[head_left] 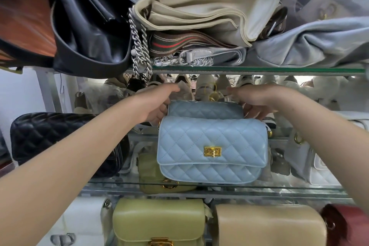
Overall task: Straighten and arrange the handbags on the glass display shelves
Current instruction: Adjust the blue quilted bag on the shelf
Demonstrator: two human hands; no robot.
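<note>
On the middle glass shelf, at the centre of the view, stood a light blue quilted handbag with a gold turn-lock clasp, upright and facing the camera. Just behind it, toward twelve o'clock, a second blue quilted handbag stood between both hands. The left hand wrapped its end at nine o'clock, the grip closed on the bag's side; the right hand pressed the other end at three o'clock, fingers curled down behind it. At nine o'clock on the same shelf sat a black quilted bag. The top glass shelf at twelve o'clock held a black leather bag, folded cream bags, a striped strap and silver chains. At six o'clock, the shelf below carried an olive bag and a tan bag.
</note>
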